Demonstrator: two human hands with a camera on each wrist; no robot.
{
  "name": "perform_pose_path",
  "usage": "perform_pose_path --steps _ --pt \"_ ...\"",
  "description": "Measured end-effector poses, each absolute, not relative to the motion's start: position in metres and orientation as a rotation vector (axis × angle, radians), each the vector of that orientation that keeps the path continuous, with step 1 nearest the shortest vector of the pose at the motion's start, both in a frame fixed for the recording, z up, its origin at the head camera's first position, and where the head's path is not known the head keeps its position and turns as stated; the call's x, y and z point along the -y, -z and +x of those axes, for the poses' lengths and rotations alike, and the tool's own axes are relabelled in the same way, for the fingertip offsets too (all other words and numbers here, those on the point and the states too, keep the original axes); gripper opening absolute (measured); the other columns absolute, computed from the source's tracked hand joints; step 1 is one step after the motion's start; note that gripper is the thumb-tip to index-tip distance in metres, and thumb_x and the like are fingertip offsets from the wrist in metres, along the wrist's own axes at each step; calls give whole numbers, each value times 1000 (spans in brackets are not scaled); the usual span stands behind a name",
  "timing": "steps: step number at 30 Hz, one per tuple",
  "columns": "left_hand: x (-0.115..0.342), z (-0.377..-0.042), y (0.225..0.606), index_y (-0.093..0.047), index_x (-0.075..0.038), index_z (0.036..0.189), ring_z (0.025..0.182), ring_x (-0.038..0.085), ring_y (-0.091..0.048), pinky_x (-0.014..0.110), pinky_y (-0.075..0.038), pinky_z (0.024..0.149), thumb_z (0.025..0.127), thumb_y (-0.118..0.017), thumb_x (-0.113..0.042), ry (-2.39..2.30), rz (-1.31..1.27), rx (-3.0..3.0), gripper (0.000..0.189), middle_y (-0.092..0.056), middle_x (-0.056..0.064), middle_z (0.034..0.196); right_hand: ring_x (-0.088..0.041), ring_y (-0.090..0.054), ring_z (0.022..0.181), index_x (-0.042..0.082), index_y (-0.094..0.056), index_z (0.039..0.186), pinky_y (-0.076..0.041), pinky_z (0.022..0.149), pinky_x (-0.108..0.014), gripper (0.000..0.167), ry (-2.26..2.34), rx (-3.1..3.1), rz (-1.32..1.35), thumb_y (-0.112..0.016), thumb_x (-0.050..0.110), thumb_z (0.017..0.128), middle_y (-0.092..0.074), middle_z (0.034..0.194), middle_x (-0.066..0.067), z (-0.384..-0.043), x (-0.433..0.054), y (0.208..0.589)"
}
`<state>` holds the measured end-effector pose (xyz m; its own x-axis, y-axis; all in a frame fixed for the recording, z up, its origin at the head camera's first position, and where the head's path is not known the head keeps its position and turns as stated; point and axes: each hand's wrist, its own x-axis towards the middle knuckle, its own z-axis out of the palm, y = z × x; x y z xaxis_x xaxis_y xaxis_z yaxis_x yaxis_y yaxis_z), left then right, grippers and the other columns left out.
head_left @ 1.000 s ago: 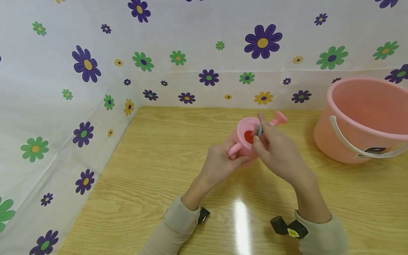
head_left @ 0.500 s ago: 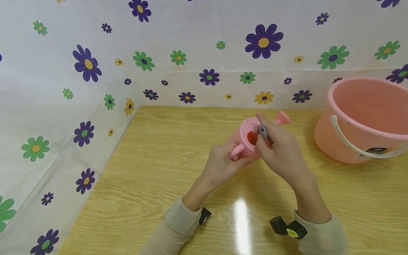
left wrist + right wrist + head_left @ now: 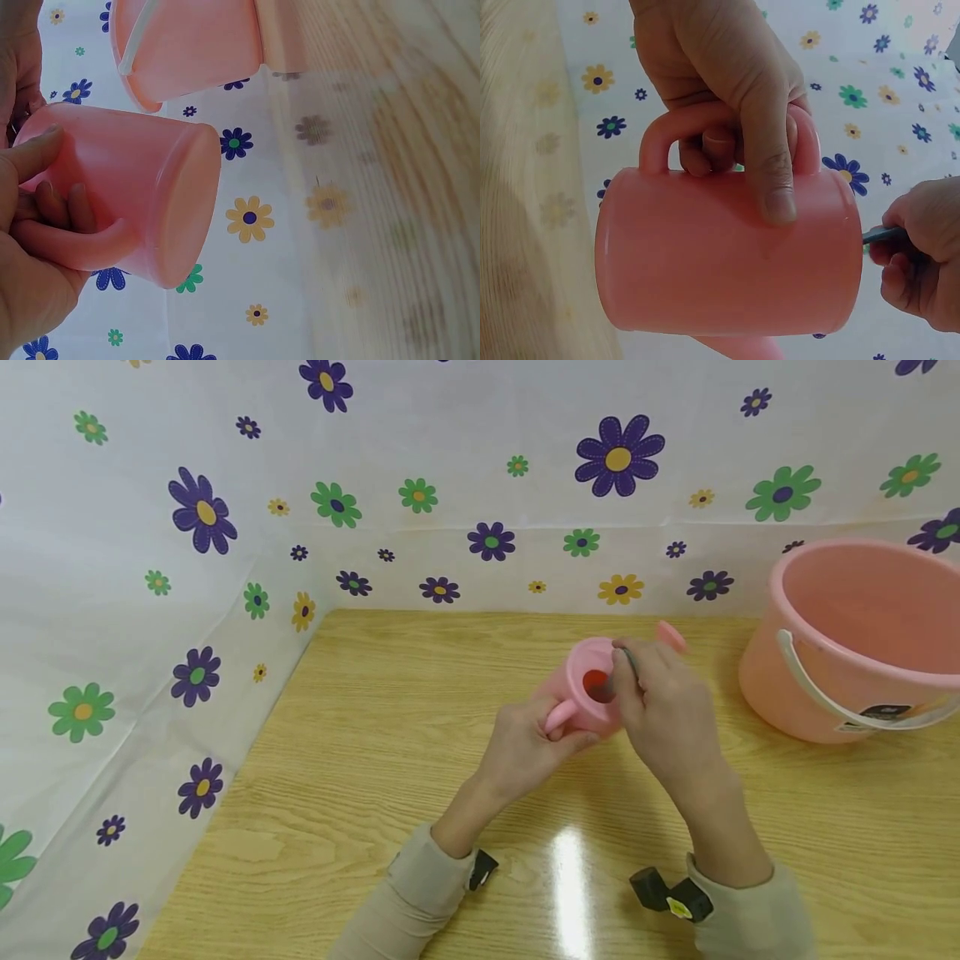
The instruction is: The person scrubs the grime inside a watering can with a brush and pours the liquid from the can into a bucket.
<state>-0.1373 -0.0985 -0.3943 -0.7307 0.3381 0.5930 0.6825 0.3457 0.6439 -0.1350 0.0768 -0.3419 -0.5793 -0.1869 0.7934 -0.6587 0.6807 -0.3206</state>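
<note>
My left hand (image 3: pixel 517 745) grips the curved handle of a pink watering can (image 3: pixel 727 262), its thumb lying along the can's side. The can is tilted above the table, so its round opening faces up toward the head view, with red showing inside. Over the opening, my right hand (image 3: pixel 666 718) pinches a slim grey-green handle (image 3: pixel 883 235), whose inner end goes toward the can's mouth. What that handle belongs to is hidden by the fingers and the can. The spout's rose (image 3: pixel 672 637) shows behind the right hand.
A larger pink bucket (image 3: pixel 802 689) with a white bail handle (image 3: pixel 806 687) stands on the wooden table (image 3: pixel 337 760) at the right. White cloth (image 3: pixel 420 427) printed with flowers covers the back and left sides.
My right hand has curled its fingers further around the grey-green handle, whose ringed end showed earlier and is now mostly covered. The watering can has shifted slightly to the right.
</note>
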Motion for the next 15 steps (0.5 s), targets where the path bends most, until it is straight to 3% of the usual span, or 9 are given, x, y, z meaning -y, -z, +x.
perform_pose_path --steps 7,10,15 --pt "99 -137 396 -51 -6 71 57 6 -41 15 -35 53 78 -85 -7 1349 -861 2266 34 -40 -3 63 -27 -57 55 -7 -67 97 -48 49 -37 9 -721 2067 691 -68 -2 90 -66 75 -18 -132 -77 339" --pt "99 -137 396 -55 -4 75 58 6 -42 15 -36 53 77 -85 -7 1352 -852 2268 30 -42 -3 64 -22 -50 48 -7 -67 96 -42 44 -33 10 -701 2035 703 -65 3 93 -65 71 -16 -130 -78 337" --pt "98 -137 395 -52 -5 70 58 5 -41 14 -35 53 77 -85 -7 1356 -865 2259 35 -42 -2 64 -18 -39 44 -4 -64 87 -31 40 -30 18 -657 2023 687 -59 9 97 -54 59 -11 -131 -77 337"
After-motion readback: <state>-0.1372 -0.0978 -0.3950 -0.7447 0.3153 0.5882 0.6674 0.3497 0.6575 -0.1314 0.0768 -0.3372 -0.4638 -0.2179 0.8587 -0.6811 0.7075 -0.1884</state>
